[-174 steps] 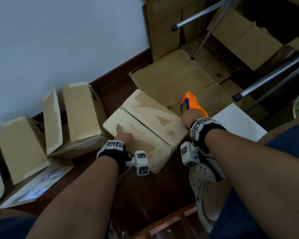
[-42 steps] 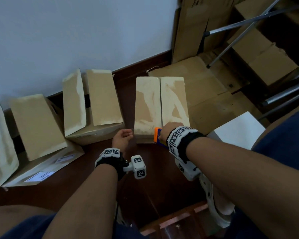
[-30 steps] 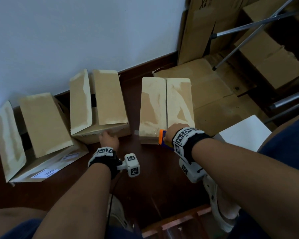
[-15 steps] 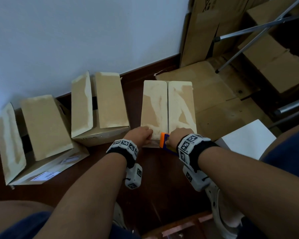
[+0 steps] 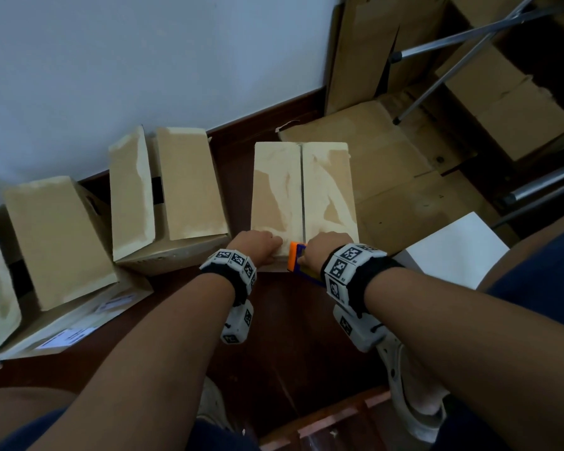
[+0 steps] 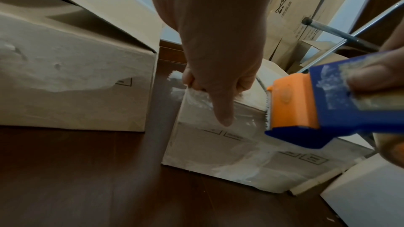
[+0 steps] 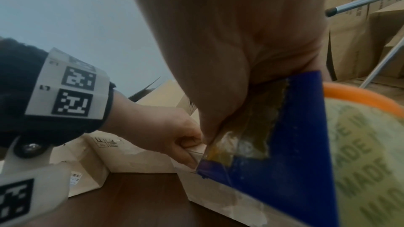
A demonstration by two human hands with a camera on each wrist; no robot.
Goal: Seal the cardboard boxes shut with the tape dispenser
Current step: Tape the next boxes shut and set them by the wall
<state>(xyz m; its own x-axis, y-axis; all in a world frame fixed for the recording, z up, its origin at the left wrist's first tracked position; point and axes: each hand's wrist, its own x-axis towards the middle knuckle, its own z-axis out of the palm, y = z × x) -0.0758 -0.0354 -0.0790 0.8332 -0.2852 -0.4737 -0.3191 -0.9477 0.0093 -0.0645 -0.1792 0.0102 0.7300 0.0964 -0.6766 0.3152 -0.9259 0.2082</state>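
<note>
A closed cardboard box (image 5: pixel 302 190) lies on the floor, its two top flaps meeting along a middle seam. My right hand (image 5: pixel 324 252) grips the orange and blue tape dispenser (image 5: pixel 294 257) at the box's near edge, by the seam. In the right wrist view the tape roll (image 7: pixel 367 161) sits behind the blue frame (image 7: pixel 295 144). My left hand (image 5: pixel 258 245) is just left of the dispenser. Its fingers curl over the box's top edge and its thumb (image 6: pixel 225 115) holds a strip of clear tape down on the front face (image 6: pixel 218 146). The dispenser's toothed blade (image 6: pixel 267 110) touches that face.
Two boxes with raised flaps (image 5: pixel 166 196) (image 5: pixel 46 249) stand to the left along the white wall. Flattened cardboard (image 5: pixel 388 177) and metal stand legs (image 5: pixel 443 76) fill the right. A white sheet (image 5: pixel 450 252) lies beside my right knee. Dark wooden floor (image 5: pixel 290 336) lies in front.
My left hand left the open box on the left and came to the closed box's near edge, beside the dispenser. The box, skewed earlier, now lies square to me.
</note>
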